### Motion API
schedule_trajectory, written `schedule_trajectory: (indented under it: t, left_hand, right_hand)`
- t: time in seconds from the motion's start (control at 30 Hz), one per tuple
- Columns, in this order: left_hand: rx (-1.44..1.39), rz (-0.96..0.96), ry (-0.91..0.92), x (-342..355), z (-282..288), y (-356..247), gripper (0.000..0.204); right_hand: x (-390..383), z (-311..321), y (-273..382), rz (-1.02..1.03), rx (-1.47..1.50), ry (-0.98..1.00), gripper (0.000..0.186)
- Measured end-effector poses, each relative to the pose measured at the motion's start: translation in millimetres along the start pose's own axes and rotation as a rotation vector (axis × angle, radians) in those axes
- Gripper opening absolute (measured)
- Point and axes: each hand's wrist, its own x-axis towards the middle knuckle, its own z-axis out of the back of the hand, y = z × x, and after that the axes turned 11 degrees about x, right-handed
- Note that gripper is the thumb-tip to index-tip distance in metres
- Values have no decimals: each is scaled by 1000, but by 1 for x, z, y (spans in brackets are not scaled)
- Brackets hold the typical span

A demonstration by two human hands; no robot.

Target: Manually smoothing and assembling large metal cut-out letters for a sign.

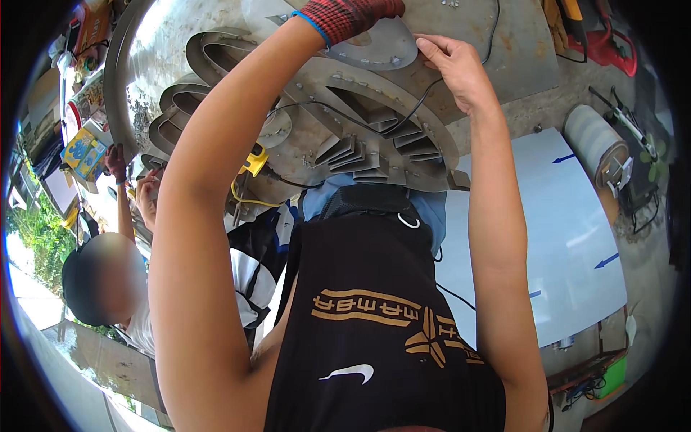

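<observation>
Your left hand (351, 16) wore a red-and-black knit glove with a blue cuff and lay on a round metal plate (385, 45) at the far edge of the work; most of it ran out of the top of the view, so I cannot tell how far it was open or whether it gripped anything. Your right hand (455, 66) was bare, fingers curled loosely down, fingertips resting on the outer rim of the big curved sheet-metal piece (360, 108), holding nothing closed in it.

That metal piece lay flat right in front of your chest, its long curve sweeping from your left side round to your right, with folded strips (371, 151) standing up inside it like louvres. A black cable (403, 119) ran across it, passing just under your right hand. A yellow power tool (253, 160) sat beside the near-left part of the piece.

To your right a white sheet (568, 223) with blue arrows lay on the concrete floor (547, 108), open and flat. To your left another person's hands (133, 187) were close to the work.
</observation>
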Motion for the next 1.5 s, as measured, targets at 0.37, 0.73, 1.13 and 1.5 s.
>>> schedule_trajectory:
  t: [0.37, 0.73, 1.13, 1.5]
  left_hand:
    - [-93, 8, -112, -5, 3, 1, 14]
    - [-685, -74, -617, 6, -24, -3, 15]
    - [-123, 38, 83, -13, -43, 16, 38]
    - [-113, 34, 116, -7, -30, 8, 36]
  right_hand:
    - [-7, 19, 11, 79, 124, -140, 33]
    - [-31, 32, 0, 195, 67, -253, 30]
    - [-35, 34, -12, 228, -63, -276, 32]
    - [-18, -2, -19, 243, -60, -187, 35]
